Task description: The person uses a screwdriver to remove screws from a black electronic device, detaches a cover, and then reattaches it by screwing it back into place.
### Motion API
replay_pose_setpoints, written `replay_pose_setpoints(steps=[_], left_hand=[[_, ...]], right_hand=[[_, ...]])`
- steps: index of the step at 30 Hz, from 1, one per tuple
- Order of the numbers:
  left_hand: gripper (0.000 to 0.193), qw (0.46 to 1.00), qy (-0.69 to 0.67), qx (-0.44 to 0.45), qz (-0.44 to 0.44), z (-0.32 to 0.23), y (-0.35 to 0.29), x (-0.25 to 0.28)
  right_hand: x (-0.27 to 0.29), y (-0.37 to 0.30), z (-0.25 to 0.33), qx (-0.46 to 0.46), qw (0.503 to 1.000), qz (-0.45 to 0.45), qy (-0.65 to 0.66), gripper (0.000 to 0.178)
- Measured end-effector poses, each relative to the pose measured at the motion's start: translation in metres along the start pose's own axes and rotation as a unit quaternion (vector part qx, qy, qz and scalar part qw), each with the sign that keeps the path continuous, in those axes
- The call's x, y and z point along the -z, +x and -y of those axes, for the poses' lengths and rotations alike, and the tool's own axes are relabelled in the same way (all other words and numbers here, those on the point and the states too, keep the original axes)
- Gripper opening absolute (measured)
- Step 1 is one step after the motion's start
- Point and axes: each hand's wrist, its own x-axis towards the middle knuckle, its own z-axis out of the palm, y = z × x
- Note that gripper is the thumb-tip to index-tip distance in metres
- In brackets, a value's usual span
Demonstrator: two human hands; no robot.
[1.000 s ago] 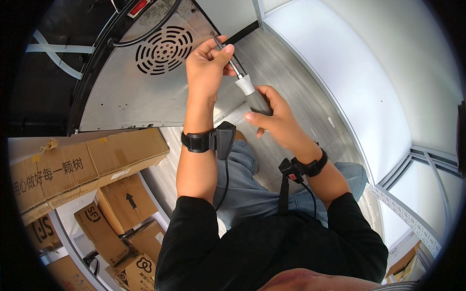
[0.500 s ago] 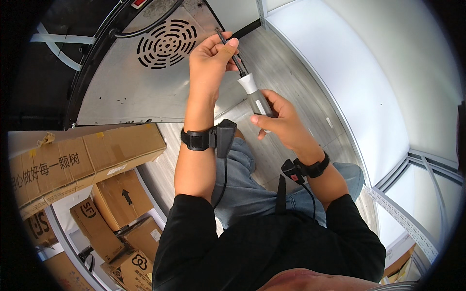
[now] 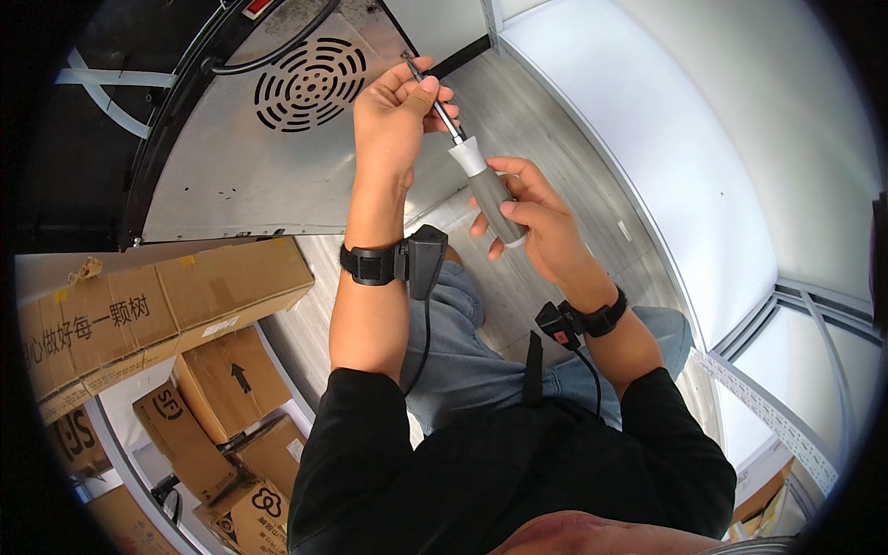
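A screwdriver with a grey handle, a white collar and a metal shaft slants between my hands. My left hand pinches the shaft close to its tip, with the fingers closed around it. My right hand is curled round the grey handle, thumb on the near side and fingers behind. The tip is at the edge of a silvery metal panel with a round pattern of vent slots. Whether a screw sits at the tip is too small to make out.
A black cable arches over the panel, beside a black casing at the left. Cardboard boxes fill a rack at the lower left. A white shelf board curves along the right, above the grey wood-look floor.
The screwdriver handle has turned in my right hand, and the fingers have shifted and loosened around it. My left hand has moved very slightly left with the shaft.
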Motion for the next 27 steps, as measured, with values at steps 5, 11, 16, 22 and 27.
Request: replay_pose_setpoints(steps=[5,11,16,22,27], left_hand=[[0.024,1.0,-0.002,-0.002,-0.006,-0.0009,-0.001,-0.0029],[0.026,0.999,0.035,-0.007,-0.025,-0.0019,-0.0003,-0.005],[0.024,1.0,-0.004,-0.011,-0.021,-0.0008,0.0017,-0.0048],[0.027,1.0,-0.004,-0.009,-0.013,-0.0024,0.0016,-0.0028],[0.034,1.0,-0.021,0.01,-0.015,-0.0048,0.0011,-0.0014]], right_hand=[[-0.0009,-0.0004,-0.0074,0.058,0.991,-0.036,-0.116,0.05],[-0.001,0.0009,-0.0084,0.074,0.988,-0.04,-0.128,0.051],[-0.0013,0.0009,-0.0075,0.067,0.992,-0.046,-0.099,0.049],[0.0001,0.0004,-0.0058,0.063,0.996,-0.04,-0.047,0.047],[0.002,-0.001,-0.0067,0.056,0.997,-0.043,-0.038,0.047]])
